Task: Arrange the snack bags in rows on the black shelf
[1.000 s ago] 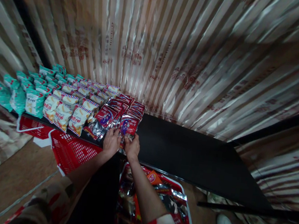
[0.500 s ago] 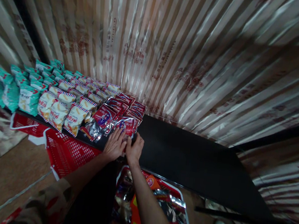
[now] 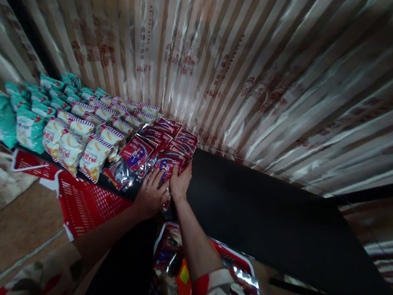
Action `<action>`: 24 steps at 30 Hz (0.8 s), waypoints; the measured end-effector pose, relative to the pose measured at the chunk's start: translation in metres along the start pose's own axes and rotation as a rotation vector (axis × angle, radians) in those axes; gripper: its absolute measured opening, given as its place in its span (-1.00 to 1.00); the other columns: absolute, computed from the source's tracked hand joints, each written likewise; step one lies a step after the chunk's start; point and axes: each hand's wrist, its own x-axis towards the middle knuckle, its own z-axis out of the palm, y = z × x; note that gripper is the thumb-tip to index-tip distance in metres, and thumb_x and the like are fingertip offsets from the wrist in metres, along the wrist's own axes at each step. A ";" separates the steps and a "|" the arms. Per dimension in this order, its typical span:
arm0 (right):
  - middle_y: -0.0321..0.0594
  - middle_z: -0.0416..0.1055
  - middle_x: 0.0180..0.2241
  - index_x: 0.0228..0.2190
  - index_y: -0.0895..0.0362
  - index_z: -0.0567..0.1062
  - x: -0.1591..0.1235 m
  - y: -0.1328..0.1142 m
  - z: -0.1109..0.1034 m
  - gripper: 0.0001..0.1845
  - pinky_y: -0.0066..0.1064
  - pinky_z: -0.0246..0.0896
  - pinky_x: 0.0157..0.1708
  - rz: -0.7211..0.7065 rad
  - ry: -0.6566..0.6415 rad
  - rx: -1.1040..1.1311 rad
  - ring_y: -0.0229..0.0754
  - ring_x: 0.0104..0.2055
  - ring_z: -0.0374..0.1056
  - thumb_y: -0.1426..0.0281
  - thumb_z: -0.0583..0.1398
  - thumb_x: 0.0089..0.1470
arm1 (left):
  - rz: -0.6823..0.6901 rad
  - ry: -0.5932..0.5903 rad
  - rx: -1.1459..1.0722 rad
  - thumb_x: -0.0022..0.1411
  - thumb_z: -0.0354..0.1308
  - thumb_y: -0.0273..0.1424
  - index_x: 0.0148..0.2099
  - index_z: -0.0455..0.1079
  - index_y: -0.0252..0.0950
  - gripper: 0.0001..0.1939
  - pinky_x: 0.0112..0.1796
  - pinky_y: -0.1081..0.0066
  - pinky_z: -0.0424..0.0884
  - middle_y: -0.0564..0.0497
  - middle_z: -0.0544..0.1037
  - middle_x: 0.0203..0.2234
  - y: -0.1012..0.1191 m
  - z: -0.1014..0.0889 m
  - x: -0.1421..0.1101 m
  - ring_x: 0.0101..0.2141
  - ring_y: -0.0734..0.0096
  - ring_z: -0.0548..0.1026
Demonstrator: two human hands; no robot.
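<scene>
On the black shelf, several red snack packets (image 3: 137, 152) with blue-purple prints lean in overlapping rows. My left hand (image 3: 152, 194) lies on the lower left of the front packet (image 3: 167, 163), fingers stretched and a little apart. At that packet's right edge is my right hand (image 3: 180, 182), its thumb across the front and its fingers around the side, closed on it. The lower part of the packet is hidden by both hands. A dark, silvery packet (image 3: 117, 171) lies just left of my left hand.
White snack bags (image 3: 95, 157) and teal bags (image 3: 30, 129) stand in rows to the left. The black shelf (image 3: 246, 205) stretches right, before a striped curtain (image 3: 198, 72). Below are a red basket (image 3: 85, 206) and another basket (image 3: 255, 272) holding shiny packets.
My right hand has shifted slightly up along the packet's right edge, its thumb now over the front. My left hand stays at the lower left. The camera view has shifted slightly.
</scene>
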 end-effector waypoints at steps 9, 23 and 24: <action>0.12 0.12 0.16 0.15 0.31 0.09 0.006 0.006 0.011 -0.33 -0.12 -0.12 0.16 -0.020 0.076 -0.074 0.02 0.21 0.01 0.25 -0.01 0.05 | 0.025 -0.020 0.005 0.29 -0.10 -0.29 0.17 0.21 -0.28 -0.56 0.10 0.01 0.11 -0.24 0.15 0.21 -0.007 -0.001 0.002 0.22 0.02 0.06; 0.14 0.08 0.17 0.14 0.28 0.13 0.009 0.001 0.016 -0.38 -0.07 -0.05 0.11 0.052 0.071 -0.126 0.08 0.20 0.02 0.26 -0.02 0.09 | 0.039 0.012 0.020 0.28 -0.09 -0.27 0.23 0.09 -0.45 -0.46 0.17 0.08 0.04 -0.25 0.17 0.21 -0.012 0.001 0.007 0.24 0.11 0.04; 0.13 0.08 0.17 0.14 0.27 0.13 0.009 0.002 0.015 -0.38 -0.08 -0.07 0.12 0.042 0.063 -0.119 0.07 0.20 0.01 0.25 -0.02 0.09 | 0.046 0.015 0.025 0.28 -0.09 -0.27 0.23 0.09 -0.46 -0.45 0.18 0.07 0.02 -0.26 0.15 0.21 -0.012 0.000 0.007 0.24 0.11 0.03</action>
